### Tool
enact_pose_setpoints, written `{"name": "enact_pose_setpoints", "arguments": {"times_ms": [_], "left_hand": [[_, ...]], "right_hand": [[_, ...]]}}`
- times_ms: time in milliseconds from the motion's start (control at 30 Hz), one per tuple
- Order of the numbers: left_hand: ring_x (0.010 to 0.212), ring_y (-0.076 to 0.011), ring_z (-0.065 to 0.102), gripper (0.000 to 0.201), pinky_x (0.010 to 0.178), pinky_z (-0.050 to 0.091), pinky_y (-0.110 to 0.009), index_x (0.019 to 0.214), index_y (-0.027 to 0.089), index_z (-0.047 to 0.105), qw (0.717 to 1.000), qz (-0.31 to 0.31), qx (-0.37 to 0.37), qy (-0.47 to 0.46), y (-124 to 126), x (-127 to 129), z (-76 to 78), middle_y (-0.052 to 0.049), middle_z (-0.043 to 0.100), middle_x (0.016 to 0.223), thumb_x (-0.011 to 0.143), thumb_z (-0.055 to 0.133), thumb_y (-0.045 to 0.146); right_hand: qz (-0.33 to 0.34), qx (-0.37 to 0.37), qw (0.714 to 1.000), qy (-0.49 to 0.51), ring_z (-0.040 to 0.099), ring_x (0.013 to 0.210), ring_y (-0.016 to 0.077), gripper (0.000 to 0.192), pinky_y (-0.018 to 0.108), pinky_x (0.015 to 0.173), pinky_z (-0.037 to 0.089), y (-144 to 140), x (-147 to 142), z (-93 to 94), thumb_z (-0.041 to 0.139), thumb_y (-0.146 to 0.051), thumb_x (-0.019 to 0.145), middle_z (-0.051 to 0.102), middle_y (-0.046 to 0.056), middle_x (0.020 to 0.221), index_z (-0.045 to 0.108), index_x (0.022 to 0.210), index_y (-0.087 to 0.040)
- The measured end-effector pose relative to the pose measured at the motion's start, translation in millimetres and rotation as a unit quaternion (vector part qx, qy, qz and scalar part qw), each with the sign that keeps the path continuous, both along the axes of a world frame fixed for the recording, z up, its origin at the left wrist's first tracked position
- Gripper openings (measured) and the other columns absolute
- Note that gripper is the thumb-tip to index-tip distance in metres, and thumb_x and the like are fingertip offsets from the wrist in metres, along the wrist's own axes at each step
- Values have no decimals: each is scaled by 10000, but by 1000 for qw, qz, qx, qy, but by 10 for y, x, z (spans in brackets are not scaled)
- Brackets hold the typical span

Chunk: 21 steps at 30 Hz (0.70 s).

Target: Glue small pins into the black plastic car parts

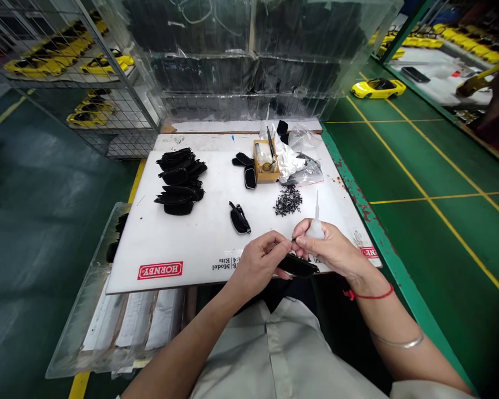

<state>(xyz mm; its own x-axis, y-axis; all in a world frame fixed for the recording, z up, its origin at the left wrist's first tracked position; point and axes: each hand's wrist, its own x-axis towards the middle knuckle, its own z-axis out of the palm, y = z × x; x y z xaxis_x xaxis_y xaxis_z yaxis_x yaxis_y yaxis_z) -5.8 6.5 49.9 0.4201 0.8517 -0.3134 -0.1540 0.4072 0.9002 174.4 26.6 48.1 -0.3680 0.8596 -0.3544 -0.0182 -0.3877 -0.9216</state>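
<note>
1. Here's your left hand (255,259), closed on a black part (298,267) at the near edge of the surface (183,238), its fingers partly beneath it.
2. Over on the other side, your right hand (332,248) is curled around a white bottle (316,229), nozzle pointing up, with thumb and finger pinched together just beside the left fingertips. Whatever sits in that pinch is too small and too covered to tell.
3. And the part itself: it lies below both sets of fingertips, in front of your body, its long body reaching from the left hand to beneath the right.
4. It looks light and stiff, likely plastic, and that glossy skin could slip or take prints. Best hold, I'd judge, is by the rim, with little pressure on any slim projections; those could snap.
5. The bottle looks soft-walled, so a light grip should do; a hard squeeze might push out whatever it holds.
6. Beyond your hands, a heap of black pins (288,200) lies near the right hand, a single part (239,219) farther left, and a pile (181,180) well apart at far left.
</note>
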Motion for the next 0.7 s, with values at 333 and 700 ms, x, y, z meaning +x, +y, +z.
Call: {"name": "enact_pose_setpoints", "arguments": {"times_ms": [333, 700], "left_hand": [[718, -106, 568, 223, 488, 547, -176, 778, 147, 574, 992, -3, -89, -95, -28, -12, 10, -17, 559, 838, 828, 566, 364], [684, -97, 576, 255, 495, 553, -180, 784, 151, 580, 995, 13, -60, -73, -67, 19, 18, -12, 557, 822, 837, 548, 398]], "right_hand": [[5, 31, 999, -38, 527, 598, 94, 219, 221, 561, 429, -55, -15, 7, 699, -347, 760, 597, -8, 650, 613, 834, -159], [-25, -37, 998, 40, 492, 577, 74, 212, 197, 520, 366, -98, -56, 2, 722, -346, 741, 578, -7, 651, 617, 768, -164]]}}
